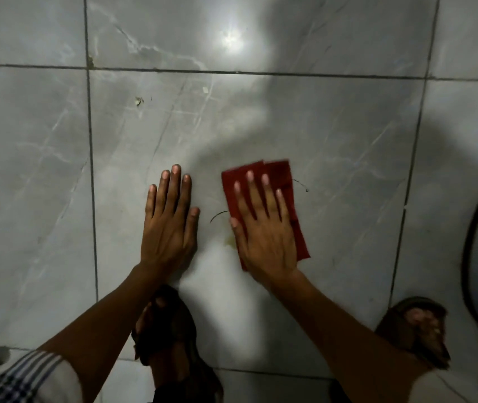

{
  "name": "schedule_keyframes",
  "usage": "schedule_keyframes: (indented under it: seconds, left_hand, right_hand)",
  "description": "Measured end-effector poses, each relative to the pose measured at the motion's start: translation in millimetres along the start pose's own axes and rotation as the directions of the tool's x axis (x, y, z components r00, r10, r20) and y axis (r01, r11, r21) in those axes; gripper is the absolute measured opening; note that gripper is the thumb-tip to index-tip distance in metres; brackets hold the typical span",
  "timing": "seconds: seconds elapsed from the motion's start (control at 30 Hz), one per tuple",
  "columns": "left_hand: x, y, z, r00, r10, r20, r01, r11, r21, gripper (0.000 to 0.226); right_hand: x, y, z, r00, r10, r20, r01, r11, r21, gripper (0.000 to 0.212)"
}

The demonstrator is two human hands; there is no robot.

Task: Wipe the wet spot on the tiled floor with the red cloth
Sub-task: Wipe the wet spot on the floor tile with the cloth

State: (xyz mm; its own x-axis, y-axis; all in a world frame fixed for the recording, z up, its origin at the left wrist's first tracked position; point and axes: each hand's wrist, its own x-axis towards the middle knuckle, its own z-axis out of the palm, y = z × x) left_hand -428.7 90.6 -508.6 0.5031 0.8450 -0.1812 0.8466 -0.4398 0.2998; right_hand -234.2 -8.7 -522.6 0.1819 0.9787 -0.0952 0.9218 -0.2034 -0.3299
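**A:** Where do we stand on the wipe?

**B:** Midway, I judge. I have the right hand (264, 228) flat on the red cloth (272, 199), pressing it to the grey marble-look floor tile (333, 126). A small yellowish wet spot (229, 242) shows just beside the cloth's left edge, close to the thumb, so that patch is not cleaned yet. The tile nearer my feet looks pale and shiny, but I cannot tell whether that is moisture or only light off the glaze.

**A:** So the cloth isn't on the spot?

**B:** It borders it, touching or nearly so. The spot lies between my two hands, closer to the right one. The cloth needs to slide left and a little toward me to cover it.

**A:** How are the fingers?

**B:** On the right, the fingers (250, 187) are spread and straight, lying on top of the cloth; nothing is pinched or curled round it. The cloth's far edge reaches past the fingertips and its right edge sticks out past the little finger. It holds by downward pressure only, so it could bunch or slip under the palm.

**A:** And the left?

**B:** The left hand (170, 219) is open, palm down on bare tile, fingers together, holding nothing. It sits well clear of the cloth and looks like a brace.

**A:** Anything else down there?

**B:** A thin dark curved strand (217, 215) lies just left of the cloth.
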Motion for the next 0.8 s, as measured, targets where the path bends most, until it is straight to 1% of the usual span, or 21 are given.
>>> schedule_keyframes:
  seconds: [0.03, 0.07, 0.13, 0.2, 0.23, 0.27, 0.33, 0.43, 0.5, 0.57, 0.63, 0.7, 0.77, 0.8]
  left_hand:
    - [1.2, -1.8, -2.3, 1.000, 0.002, 0.016, -0.002, 1.000, -0.017, 0.069]
    - [1.9, -3.0, -4.2, 0.999, 0.007, 0.031, -0.006, 1.000, -0.030, 0.069]
    - [2.8, -4.0, -5.8, 0.999, 0.009, 0.051, -0.007, 0.999, -0.032, 0.069]
    - [2.3, -5.6, -7.0, 0.998, 0.008, 0.065, -0.006, 1.000, -0.030, 0.070]
    - [2.3, -6.0, -7.0, 0.998, 0.014, 0.065, -0.012, 0.999, -0.031, 0.070]
    - [2.2, -5.7, -6.8, 0.998, 0.018, 0.065, -0.016, 0.999, -0.028, 0.070]
    - [2.1, -8.7, -6.9, 0.997, 0.021, 0.070, -0.019, 0.999, -0.031, 0.069]
    - [3.8, -10.0, -7.7, 0.997, 0.035, 0.069, -0.032, 0.999, -0.037, 0.067]
    - [5.3, -8.1, -9.0, 0.997, 0.028, 0.069, -0.024, 0.998, -0.063, 0.067]
    - [4.8, -5.6, -9.8, 0.998, 0.020, 0.066, -0.015, 0.997, -0.074, 0.067]
    - [5.3, -5.6, -10.1, 0.997, 0.022, 0.069, -0.017, 0.997, -0.079, 0.067]
    - [5.9, -7.2, -11.6, 0.997, 0.030, 0.076, -0.023, 0.996, -0.088, 0.066]
    - [5.8, -8.2, -13.2, 0.997, 0.035, 0.075, -0.029, 0.996, -0.086, 0.066]
    - [5.6, -8.5, -13.1, 0.997, 0.038, 0.072, -0.032, 0.995, -0.090, 0.065]
  right_hand:
    - [-24.2, -0.7, -0.5, 1.000, -0.011, 0.020, 0.011, 1.000, -0.002, 0.069]
    - [-52.1, 0.8, -1.8, 1.000, 0.018, 0.025, -0.018, 1.000, 0.003, 0.069]
    - [-94.4, 7.4, -10.4, 0.985, 0.174, -0.002, -0.174, 0.983, -0.051, 0.074]
    - [-93.0, 20.6, -17.3, 0.934, 0.356, -0.035, -0.358, 0.927, -0.113, 0.079]
    - [-75.1, 26.8, -19.0, 0.909, 0.414, -0.048, -0.417, 0.902, -0.111, 0.079]
    - [-49.7, 31.2, -20.9, 0.895, 0.442, -0.057, -0.446, 0.889, -0.107, 0.078]
    - [2.8, 29.1, -18.9, 0.897, 0.434, -0.082, -0.440, 0.894, -0.088, 0.075]
    - [40.8, -3.4, -8.0, 0.943, 0.322, -0.081, -0.327, 0.944, -0.053, 0.073]
    - [28.1, -31.5, -1.2, 0.973, 0.231, -0.021, -0.232, 0.972, -0.034, 0.073]
    - [-7.6, -48.6, 2.8, 0.989, 0.148, 0.033, -0.146, 0.989, -0.035, 0.072]
    - [-53.0, -47.7, 5.3, 0.993, 0.116, 0.038, -0.115, 0.993, -0.008, 0.071]
    - [-83.7, -29.6, -2.9, 0.986, 0.168, 0.010, -0.168, 0.986, -0.016, 0.071]
    - [-76.8, 2.8, -15.0, 0.950, 0.311, -0.015, -0.311, 0.947, -0.082, 0.073]
    - [-59.7, 17.7, -20.0, 0.919, 0.393, -0.029, -0.394, 0.914, -0.094, 0.073]
